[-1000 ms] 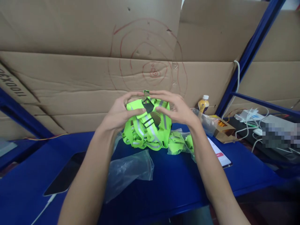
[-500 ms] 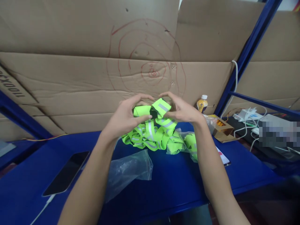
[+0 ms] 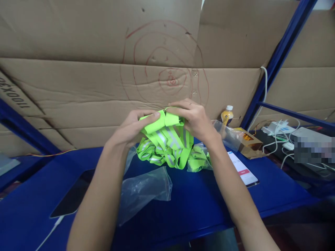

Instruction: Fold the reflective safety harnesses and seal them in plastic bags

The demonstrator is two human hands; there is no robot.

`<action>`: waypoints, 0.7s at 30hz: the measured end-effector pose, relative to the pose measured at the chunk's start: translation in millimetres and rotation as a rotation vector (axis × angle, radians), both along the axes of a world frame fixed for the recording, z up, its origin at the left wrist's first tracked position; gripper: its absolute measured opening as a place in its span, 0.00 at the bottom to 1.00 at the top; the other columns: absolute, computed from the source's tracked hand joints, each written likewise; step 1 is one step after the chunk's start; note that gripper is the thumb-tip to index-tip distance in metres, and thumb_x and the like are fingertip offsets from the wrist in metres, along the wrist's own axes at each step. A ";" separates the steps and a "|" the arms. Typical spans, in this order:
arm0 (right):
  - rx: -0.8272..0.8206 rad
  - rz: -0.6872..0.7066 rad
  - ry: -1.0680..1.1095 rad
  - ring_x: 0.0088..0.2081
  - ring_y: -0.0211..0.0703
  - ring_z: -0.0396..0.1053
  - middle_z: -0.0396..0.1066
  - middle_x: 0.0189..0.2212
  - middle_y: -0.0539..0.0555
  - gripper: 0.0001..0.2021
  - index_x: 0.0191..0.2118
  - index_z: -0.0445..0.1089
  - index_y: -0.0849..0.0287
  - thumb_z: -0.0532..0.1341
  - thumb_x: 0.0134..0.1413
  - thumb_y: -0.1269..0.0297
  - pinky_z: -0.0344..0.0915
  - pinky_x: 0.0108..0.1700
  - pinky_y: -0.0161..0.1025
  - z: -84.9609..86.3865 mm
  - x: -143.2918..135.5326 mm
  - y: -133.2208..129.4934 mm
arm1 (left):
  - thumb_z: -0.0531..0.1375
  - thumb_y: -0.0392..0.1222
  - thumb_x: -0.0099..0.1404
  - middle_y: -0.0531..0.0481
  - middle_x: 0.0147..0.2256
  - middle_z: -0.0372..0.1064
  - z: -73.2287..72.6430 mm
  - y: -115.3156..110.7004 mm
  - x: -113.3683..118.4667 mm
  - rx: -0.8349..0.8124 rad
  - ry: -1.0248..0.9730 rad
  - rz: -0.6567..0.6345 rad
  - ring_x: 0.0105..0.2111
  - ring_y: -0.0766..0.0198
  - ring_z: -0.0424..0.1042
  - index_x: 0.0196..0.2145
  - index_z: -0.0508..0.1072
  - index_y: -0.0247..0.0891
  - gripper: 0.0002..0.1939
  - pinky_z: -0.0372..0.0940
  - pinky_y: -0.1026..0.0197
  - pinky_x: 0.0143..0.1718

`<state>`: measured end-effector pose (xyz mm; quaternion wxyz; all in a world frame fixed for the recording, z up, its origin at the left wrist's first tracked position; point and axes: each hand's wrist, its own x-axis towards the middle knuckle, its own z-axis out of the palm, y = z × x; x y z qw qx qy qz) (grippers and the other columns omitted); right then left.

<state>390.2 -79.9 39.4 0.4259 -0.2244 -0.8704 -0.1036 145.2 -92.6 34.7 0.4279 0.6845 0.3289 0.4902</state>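
While gathered above the bag, straps pinched by left hand and right hand, mid-fold; next, tighter bundling.

Blue table, bare surface near centre. Clear plastic bag, crumpled, lying near centre-left. Dark phone flat at left, white cable running from its near end. Second phone, screen lit white, at right. Small bottle, white cap, yellow contents, upright at far right against cardboard wall; red circles drawn on it. Open brown carton beside bottle. White cables and chargers further right. Blue rack post, slanted.
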 end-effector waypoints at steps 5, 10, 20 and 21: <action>-0.030 0.016 -0.051 0.66 0.53 0.67 0.69 0.66 0.60 0.31 0.65 0.72 0.54 0.54 0.59 0.82 0.65 0.67 0.53 -2.4 -7.0 -4.6 | 0.80 0.50 0.49 0.43 0.38 0.82 0.2 1.3 -1.2 -0.016 -0.054 0.062 0.31 0.56 0.79 0.43 0.84 0.37 0.26 0.73 0.58 0.33; -0.200 0.129 -0.128 0.70 0.57 0.62 0.62 0.71 0.63 0.37 0.73 0.59 0.56 0.67 0.61 0.63 0.60 0.71 0.55 5.9 5.9 -16.6 | 0.76 0.48 0.56 0.45 0.45 0.82 -2.0 1.0 -4.4 0.363 0.179 0.233 0.43 0.52 0.80 0.46 0.84 0.41 0.21 0.73 0.57 0.43; -0.290 0.085 -0.105 0.43 0.47 0.78 0.82 0.41 0.54 0.13 0.45 0.80 0.59 0.59 0.61 0.73 0.68 0.49 0.39 8.9 15.0 -10.0 | 0.68 0.67 0.64 0.42 0.48 0.81 2.7 -10.6 15.6 0.393 0.181 0.124 0.49 0.50 0.79 0.47 0.83 0.39 0.28 0.72 0.55 0.52; -0.238 0.099 -0.078 0.49 0.48 0.78 0.82 0.46 0.55 0.16 0.49 0.80 0.58 0.58 0.61 0.74 0.68 0.53 0.40 8.4 14.4 -9.0 | 0.65 0.70 0.66 0.41 0.46 0.81 0.4 -6.4 13.8 0.319 0.161 0.085 0.46 0.50 0.80 0.46 0.83 0.38 0.31 0.73 0.55 0.48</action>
